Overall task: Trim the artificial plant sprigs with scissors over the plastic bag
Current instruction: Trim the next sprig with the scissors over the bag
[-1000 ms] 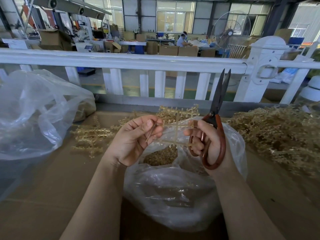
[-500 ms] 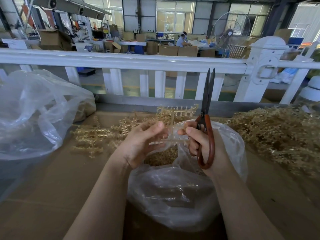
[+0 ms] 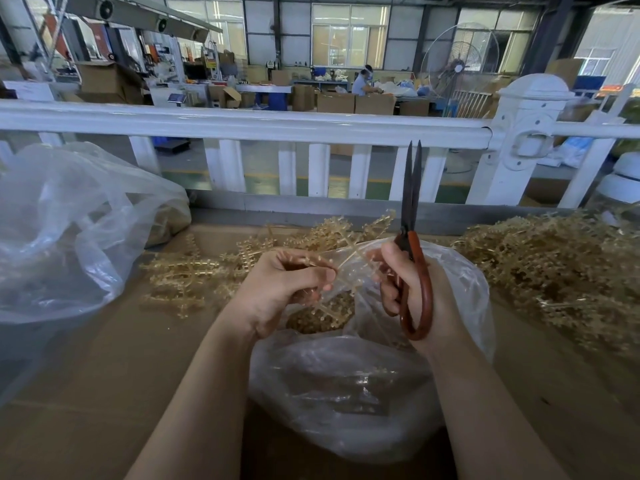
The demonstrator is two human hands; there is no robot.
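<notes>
You won't find any legible text here. The cardboard boxes (image 3: 107,79) at far left show no print you can read, and the pale sheet (image 3: 29,91) beside them perhaps carries writing, but it is too blurred to tell. The scissors (image 3: 414,244) show no brand mark.

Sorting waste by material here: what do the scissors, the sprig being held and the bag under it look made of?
Scissors: dark matte metal blades, glossy reddish-brown coated handles. Sprig: likely moulded plastic, translucent tan. Plastic bag: thin clear film, crinkled and shiny.
</notes>
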